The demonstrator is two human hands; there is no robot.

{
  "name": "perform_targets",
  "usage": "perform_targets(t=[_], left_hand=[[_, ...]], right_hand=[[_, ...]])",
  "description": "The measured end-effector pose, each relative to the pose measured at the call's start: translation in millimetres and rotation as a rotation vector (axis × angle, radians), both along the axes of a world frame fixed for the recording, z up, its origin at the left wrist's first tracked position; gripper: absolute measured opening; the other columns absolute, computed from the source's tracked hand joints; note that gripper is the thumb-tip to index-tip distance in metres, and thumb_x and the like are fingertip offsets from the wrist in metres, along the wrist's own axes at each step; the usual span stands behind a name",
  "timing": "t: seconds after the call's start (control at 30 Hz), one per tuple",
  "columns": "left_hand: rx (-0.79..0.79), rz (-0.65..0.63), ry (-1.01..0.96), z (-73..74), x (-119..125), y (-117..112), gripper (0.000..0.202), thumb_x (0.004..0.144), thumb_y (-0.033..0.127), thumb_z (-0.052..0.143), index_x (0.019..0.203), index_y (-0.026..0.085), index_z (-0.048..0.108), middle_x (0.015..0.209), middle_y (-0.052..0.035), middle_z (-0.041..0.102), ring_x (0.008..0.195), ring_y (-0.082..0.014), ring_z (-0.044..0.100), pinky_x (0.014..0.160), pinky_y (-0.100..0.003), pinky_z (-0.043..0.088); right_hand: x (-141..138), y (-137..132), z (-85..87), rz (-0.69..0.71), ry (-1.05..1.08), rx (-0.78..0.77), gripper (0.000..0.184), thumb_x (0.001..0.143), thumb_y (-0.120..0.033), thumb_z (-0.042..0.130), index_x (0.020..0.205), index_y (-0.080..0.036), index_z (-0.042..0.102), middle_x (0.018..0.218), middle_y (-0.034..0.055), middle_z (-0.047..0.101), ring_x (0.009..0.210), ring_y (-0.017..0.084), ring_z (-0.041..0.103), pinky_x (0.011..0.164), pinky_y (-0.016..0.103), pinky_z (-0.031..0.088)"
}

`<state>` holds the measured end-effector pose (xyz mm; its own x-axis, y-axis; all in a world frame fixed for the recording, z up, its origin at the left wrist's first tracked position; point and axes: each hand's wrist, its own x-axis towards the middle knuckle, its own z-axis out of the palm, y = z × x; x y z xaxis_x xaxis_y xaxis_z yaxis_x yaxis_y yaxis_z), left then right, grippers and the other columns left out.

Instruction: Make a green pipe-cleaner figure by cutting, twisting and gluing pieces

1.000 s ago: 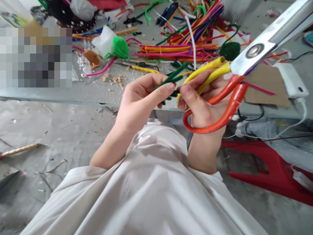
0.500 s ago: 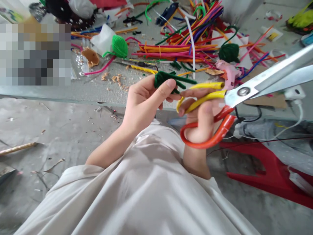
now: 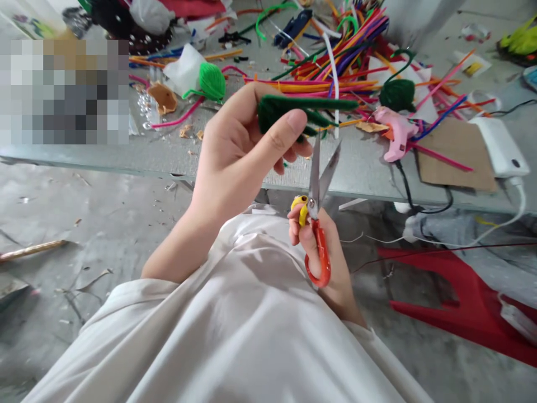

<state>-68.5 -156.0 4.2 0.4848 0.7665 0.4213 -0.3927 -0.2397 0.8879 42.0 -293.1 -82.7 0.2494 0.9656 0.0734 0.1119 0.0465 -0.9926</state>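
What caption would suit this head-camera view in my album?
The left hand pinches a dark green pipe cleaner while the right hand holds open scissors before a cluttered craft table.

The left hand pinches a dark green pipe-cleaner bundle while the right hand holds open scissors upright.

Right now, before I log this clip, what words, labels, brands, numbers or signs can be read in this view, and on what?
Nothing here can be read.
The scissors show no readable marking.
The small printed card at upper right is too small to read.
The printed sheet at top left is too blurred and cut off to read.
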Motion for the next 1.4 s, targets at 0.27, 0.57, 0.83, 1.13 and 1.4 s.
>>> perform_targets(t=[0.27,0.57,0.83,1.13,1.4], left_hand=[[0.156,0.053,0.04,-3.5,4.2,-4.4,0.023,0.103,0.029,0.053,0.083,0.017,0.054,0.067,0.001,0.065,0.058,-0.0086,0.062,0.049,-0.021,0.045],[0.187,0.035,0.133,-4.7,-0.5,-3.4,0.031,0.1,0.039,0.057,0.08,0.017,0.049,0.071,0.0032,0.051,0.058,-0.0032,0.063,0.048,-0.013,0.043],[0.276,0.072,0.139,-10.7,2.7,0.0,0.028,0.102,0.034,0.054,0.082,0.016,0.048,0.068,0.0044,0.049,0.055,-0.001,0.058,0.048,-0.008,0.044],[0.34,0.1,0.139,-9.0,3.8,0.9,0.031,0.101,0.031,0.053,0.077,0.014,0.046,0.063,0.0039,0.052,0.051,0.0015,0.055,0.045,-0.004,0.04],[0.338,0.108,0.151,-12.3,4.5,1.1,0.033,0.1,0.039,0.056,0.078,0.017,0.046,0.066,0.0048,0.049,0.052,-0.001,0.056,0.044,-0.008,0.039]], right_hand=[[1.3,-1.3,8.6,0.098,0.042,-0.042,0.038,0.094,-0.061,0.056,0.105,-0.025,0.054,0.079,-0.0005,0.051,0.066,0.016,0.05,0.064,0.032,0.043],[-4.5,1.0,13.5,0.101,0.069,-0.025,0.035,0.095,-0.059,0.057,0.105,-0.025,0.054,0.079,-0.001,0.051,0.065,0.015,0.049,0.061,0.031,0.041],[-14.0,4.7,19.4,0.027,0.096,-0.021,0.042,0.094,-0.064,0.054,0.102,-0.023,0.054,0.076,-0.0012,0.049,0.063,0.014,0.045,0.061,0.031,0.039],[-9.9,5.6,15.2,0.062,0.09,-0.003,0.038,0.095,-0.062,0.054,0.102,-0.025,0.054,0.072,-0.0018,0.048,0.06,0.014,0.044,0.058,0.031,0.037],[-9.0,5.7,13.7,0.077,0.093,0.017,0.036,0.096,-0.058,0.055,0.103,-0.023,0.054,0.071,-0.0018,0.048,0.061,0.014,0.045,0.058,0.031,0.038]])
